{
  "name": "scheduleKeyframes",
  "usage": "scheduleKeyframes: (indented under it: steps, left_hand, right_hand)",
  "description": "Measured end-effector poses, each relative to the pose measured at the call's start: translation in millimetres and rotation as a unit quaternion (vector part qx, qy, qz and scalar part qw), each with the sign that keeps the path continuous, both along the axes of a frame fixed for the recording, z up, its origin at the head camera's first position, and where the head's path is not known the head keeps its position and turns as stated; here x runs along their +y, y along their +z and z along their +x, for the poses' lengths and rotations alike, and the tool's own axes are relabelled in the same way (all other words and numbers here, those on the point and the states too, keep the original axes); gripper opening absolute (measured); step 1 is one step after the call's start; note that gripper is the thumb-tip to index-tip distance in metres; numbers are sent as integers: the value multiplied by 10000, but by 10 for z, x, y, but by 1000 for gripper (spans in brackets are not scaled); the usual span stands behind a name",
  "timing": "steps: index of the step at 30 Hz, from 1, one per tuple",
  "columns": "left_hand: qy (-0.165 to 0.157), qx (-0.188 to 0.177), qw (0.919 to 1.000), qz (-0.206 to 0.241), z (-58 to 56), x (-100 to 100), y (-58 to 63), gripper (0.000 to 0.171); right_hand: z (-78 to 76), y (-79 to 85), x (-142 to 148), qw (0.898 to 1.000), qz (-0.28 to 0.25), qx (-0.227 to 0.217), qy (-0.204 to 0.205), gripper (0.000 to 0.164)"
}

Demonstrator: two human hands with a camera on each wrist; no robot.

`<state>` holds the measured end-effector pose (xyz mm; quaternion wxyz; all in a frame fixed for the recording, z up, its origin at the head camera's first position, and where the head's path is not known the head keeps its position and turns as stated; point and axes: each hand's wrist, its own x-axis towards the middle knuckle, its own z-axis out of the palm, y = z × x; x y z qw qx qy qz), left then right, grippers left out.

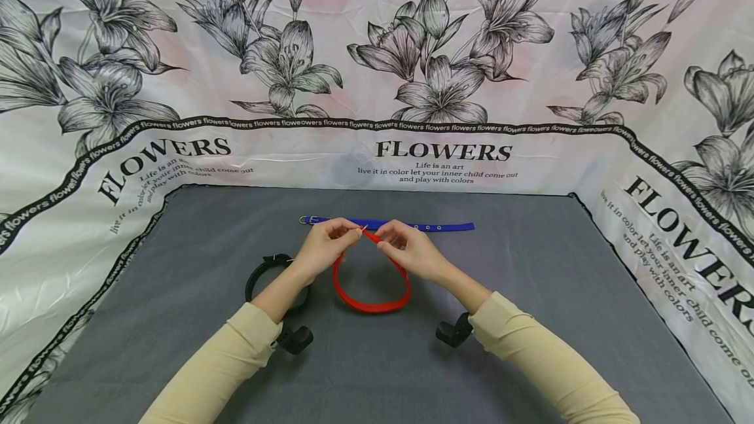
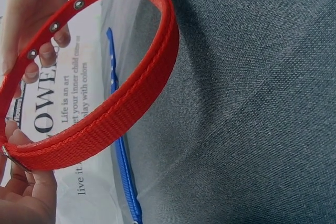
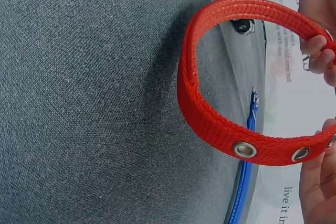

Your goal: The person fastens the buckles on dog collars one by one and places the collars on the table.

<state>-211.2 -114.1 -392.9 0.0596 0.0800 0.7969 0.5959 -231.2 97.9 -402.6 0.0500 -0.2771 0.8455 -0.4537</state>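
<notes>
A red collar [image 1: 371, 307] with metal eyelets [image 3: 244, 149] is bent into a loop between both hands, above the grey cloth. My left hand [image 1: 328, 245] pinches its buckle end, where part of the metal buckle [image 2: 16, 158] shows in the left wrist view. With thumb and fingers, my right hand [image 1: 413, 252] pinches the strap end that has the eyelets. The two ends meet near the fingertips, but whether the strap passes through the buckle I cannot tell.
Behind the hands a blue collar [image 1: 450, 228] lies stretched out flat. A black collar [image 1: 253, 280], curled into a ring, sits beside the left forearm, partly covered by it. The grey cloth [image 1: 530, 267] ends at a flower-printed sheet [image 1: 318, 156] at the back and sides.
</notes>
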Motion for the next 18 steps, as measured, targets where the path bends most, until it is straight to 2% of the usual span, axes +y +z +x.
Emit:
scheduleKeyframes:
  steps: [5, 10, 13, 17, 18]
  left_hand:
    - [6, -50, 10000, -48, 11, 13, -8, 21]
    - [-186, -64, 9995, -237, 21, 35, -27, 20]
    - [-257, -15, 9993, -283, 23, 43, -38, 20]
    - [-198, -15, 9996, -218, 25, 48, -42, 19]
    - [-171, -27, 9996, -208, 26, 49, -41, 19]
  right_hand:
    - [11, 0, -11, 10000, 10, 25, -36, 15]
    - [18, -7, -23, 9999, 31, -62, -104, 13]
    - [120, 140, -56, 9999, 46, -110, -123, 13]
    - [255, 339, -95, 9998, 78, -128, -153, 14]
    - [256, 342, -95, 9997, 78, -136, -166, 14]
